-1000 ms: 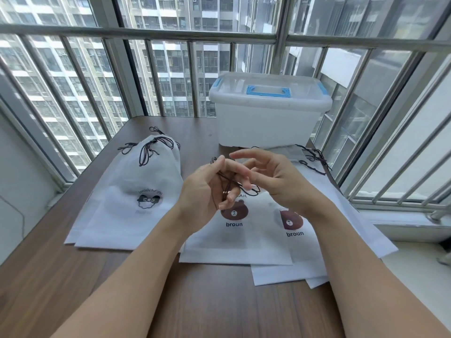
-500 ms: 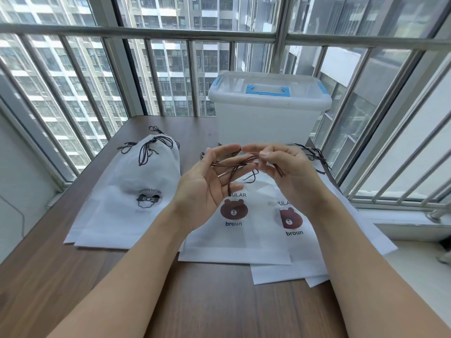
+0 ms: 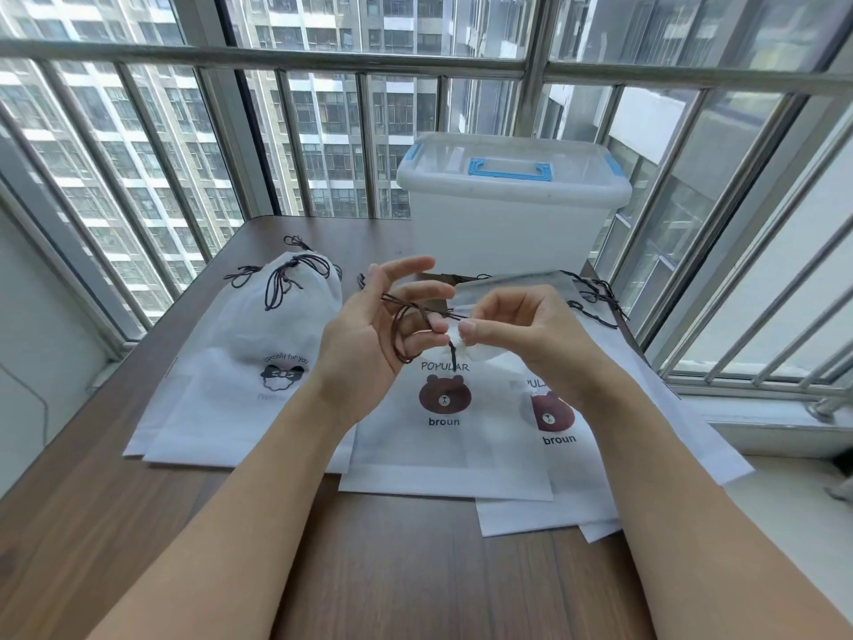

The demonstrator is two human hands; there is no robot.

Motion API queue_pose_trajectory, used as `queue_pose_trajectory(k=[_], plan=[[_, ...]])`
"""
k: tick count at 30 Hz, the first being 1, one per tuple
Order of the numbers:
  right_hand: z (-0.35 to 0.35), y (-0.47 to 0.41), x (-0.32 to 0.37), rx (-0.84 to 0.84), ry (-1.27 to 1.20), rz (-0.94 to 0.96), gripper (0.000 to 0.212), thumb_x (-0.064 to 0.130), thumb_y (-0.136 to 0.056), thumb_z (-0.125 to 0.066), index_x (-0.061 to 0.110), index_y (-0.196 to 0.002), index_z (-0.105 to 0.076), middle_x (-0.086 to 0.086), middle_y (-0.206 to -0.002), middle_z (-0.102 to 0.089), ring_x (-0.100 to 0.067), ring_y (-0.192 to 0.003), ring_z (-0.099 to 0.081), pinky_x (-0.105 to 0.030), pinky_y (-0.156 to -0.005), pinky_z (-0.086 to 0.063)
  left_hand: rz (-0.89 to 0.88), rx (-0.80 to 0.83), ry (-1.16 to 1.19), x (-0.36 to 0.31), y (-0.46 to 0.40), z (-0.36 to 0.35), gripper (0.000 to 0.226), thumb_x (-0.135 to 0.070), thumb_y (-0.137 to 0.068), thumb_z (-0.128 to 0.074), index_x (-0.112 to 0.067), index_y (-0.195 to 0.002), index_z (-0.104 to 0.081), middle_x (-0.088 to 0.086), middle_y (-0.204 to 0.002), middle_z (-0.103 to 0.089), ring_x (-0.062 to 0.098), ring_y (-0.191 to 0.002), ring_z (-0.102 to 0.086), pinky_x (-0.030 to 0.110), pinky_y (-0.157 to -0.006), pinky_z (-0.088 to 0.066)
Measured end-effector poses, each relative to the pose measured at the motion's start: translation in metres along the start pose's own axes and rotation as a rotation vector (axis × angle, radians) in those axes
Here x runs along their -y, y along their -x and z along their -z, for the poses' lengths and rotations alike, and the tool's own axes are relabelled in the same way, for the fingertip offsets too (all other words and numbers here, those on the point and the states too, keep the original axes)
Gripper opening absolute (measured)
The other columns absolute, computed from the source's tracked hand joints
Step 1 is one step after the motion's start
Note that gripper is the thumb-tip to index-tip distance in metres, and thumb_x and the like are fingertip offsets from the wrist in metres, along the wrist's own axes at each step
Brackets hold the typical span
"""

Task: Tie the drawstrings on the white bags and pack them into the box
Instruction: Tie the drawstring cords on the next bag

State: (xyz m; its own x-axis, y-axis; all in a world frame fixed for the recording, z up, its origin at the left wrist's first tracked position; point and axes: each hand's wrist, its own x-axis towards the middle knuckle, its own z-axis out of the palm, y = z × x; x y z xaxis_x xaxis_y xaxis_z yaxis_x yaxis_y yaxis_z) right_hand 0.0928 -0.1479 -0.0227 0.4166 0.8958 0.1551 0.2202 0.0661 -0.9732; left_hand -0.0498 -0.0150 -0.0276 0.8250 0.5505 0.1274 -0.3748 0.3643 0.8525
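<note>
One head-worn wide-angle view looks forward and down, close over the table's (image 3: 415,593) near edge, facing the window railing (image 3: 277,62) beyond its far edge

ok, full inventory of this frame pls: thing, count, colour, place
bear-print bags: at least two, white with brown bear, flat and overlapping on the table's centre and right
bow-print bags: a stack, count unclear, white, dark cords tied, table's left
brown drawstring: one, dark brown, looped between both hands above the front bear bag
loose cords: several, dark, at the tops of the right-hand bags
storage box: one, translucent white, blue handle and clips, lid on, far edge of the table
table: one, dark wood
window bars: metal, grey, behind and to the right
left hand: holds the drawstring loop
right hand: pinches the drawstring
</note>
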Motion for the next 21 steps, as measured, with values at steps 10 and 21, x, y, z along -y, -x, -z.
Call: queue_pose_trajectory(k=[10,21], plan=[[-0.019,-0.004,0.0,0.101,-0.007,-0.035,0.024,0.024,-0.108,-0.044,0.016,-0.115,-0.065,-0.017,-0.065,-0.063,-0.027,-0.058,-0.047,-0.031,-0.062,-0.042,-0.249,0.032,-0.151,0.014,0.005,-0.008,0.048,-0.033,-0.106,-0.022,-0.006,-0.118,-0.059,0.017,-0.107,-0.068,0.027,-0.105,-0.064,0.036,-0.094,-0.05],[-0.016,-0.013,-0.012,0.104,-0.286,-0.2,0.051,0.056,-0.098,-0.045,0.012,-0.111,-0.066,-0.009,-0.097,-0.065,-0.017,-0.064,-0.054,-0.031,-0.07,-0.048,-0.233,0.081,-0.017,0.018,0.005,-0.01,0.047,-0.037,-0.104,-0.029,-0.006,-0.115,-0.062,0.017,-0.107,-0.07,0.036,-0.112,-0.06,0.051,-0.106,-0.043]])
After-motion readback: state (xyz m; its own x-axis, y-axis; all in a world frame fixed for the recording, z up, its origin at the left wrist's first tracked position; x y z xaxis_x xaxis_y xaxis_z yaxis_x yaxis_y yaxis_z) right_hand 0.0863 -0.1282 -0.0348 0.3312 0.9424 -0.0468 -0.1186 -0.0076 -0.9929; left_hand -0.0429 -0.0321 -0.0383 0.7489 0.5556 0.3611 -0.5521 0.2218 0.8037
